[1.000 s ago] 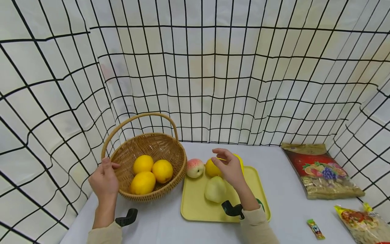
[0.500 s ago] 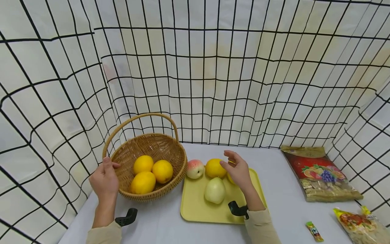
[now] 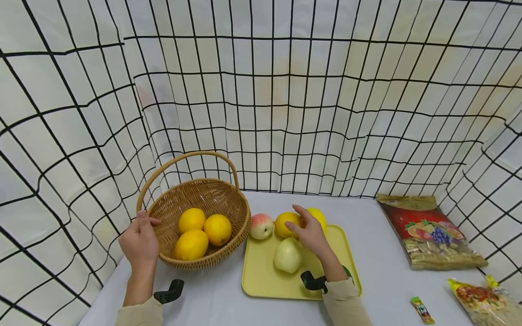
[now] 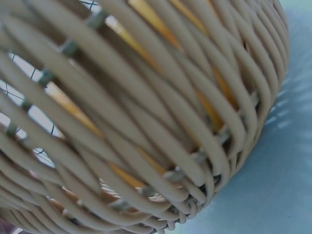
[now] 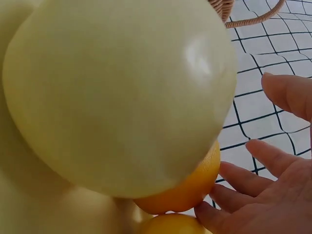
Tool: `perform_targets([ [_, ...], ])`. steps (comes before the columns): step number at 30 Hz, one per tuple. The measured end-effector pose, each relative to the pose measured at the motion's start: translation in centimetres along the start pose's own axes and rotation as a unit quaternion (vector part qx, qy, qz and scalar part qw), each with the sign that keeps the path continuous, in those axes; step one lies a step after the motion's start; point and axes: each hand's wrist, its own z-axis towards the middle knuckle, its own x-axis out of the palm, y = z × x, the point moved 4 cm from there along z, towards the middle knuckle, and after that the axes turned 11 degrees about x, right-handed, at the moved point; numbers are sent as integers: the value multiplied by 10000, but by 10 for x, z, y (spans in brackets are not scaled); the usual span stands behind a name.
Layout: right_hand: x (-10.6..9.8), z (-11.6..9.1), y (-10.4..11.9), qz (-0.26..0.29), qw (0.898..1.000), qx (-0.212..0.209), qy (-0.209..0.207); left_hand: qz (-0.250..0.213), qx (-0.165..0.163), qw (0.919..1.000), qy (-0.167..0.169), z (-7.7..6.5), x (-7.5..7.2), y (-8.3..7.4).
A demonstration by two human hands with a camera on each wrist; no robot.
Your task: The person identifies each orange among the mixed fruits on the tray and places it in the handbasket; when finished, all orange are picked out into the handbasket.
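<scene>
At the left of the head view, my left hand grips the wicker basket where its handle meets the rim, thumb on top. The basket tilts toward me with several orange-yellow fruits inside; its weave fills the left wrist view. My right hand is over the yellow tray, fingers spread and loosely bent beside an orange. In the right wrist view the fingertips are right at the orange, behind a large pale green pear. Another yellow fruit is partly hidden behind that hand.
A peach lies at the tray's back left corner, close to the basket. At the right are a red and gold snack bag, a clear food packet and a small wrapped snack. Black wire grid encloses the table.
My right hand moved right, away from the orange, then came back left and lower beside it. My left hand and the basket have stayed in place.
</scene>
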Motion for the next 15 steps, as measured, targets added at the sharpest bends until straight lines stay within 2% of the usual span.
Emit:
perform_targets([
  [3, 2, -1, 3, -141, 9999, 67, -15, -11, 20, 10000, 1, 0, -1, 0],
  [9, 0, -3, 3, -736, 9965, 126, -367, -4, -91, 10000, 23, -1, -1, 0],
  [15, 0, -5, 4, -1054, 9935, 156, -391, -20, -67, 10000, 26, -1, 0, -1],
])
